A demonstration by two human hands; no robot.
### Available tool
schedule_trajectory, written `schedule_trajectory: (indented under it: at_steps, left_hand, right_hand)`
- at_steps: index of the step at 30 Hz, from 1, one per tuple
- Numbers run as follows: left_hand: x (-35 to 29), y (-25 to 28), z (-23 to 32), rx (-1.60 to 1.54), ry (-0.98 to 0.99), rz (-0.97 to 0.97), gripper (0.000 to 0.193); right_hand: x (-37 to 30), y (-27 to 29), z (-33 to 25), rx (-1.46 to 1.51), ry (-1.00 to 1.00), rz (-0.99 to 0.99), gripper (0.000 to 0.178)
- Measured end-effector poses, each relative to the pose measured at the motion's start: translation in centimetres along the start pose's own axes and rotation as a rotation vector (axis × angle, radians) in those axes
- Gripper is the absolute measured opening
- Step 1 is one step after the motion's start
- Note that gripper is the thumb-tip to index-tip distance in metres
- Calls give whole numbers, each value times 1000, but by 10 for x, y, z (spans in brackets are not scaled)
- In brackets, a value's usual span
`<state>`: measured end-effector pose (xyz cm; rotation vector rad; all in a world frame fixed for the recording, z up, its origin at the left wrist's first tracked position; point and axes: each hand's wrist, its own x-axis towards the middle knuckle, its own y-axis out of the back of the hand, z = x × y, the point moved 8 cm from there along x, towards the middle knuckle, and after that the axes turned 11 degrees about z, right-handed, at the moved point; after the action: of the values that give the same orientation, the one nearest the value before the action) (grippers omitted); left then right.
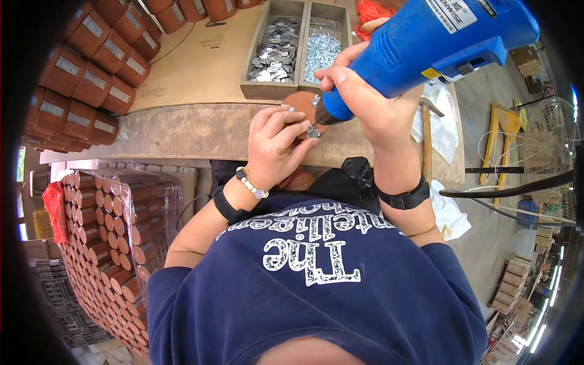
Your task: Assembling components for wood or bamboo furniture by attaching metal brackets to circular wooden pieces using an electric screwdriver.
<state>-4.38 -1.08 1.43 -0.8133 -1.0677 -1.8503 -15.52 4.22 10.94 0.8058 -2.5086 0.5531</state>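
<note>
Shot from the wearer's head through the left lens of a side-by-side fisheye pair, the view faces steeply down over a navy-blue shirt with white lettering (316,310) to the bare left hand (274,146) and right hand (371,106) at a brown wooden counter (201,131). A blue plastic power drill (420,48) looms close at upper right; straight edges bend toward a dark, round rim.

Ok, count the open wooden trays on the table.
2. One rectangular brown wooden tray holds flat grey metal pieces; the other wooden tray, adjoining on the right, holds small silvery screws. The blue plastic-bodied power driver may hide more.
</note>
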Motion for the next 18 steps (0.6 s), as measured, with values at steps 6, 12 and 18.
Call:
schedule_trajectory:
  at_steps: [6,12,18]
  left_hand:
    - [0,0,-1,-6,-8,-6,28]
    - [0,-2,0,-5,-24,6,27]
    - [0,-2,0,7,-22,18,26]
  right_hand:
    - [5,7,6,-76,8,68,21]
    - [2,3,2,-156,49,76,32]
    - [2,0,5,-133,61,11,35]
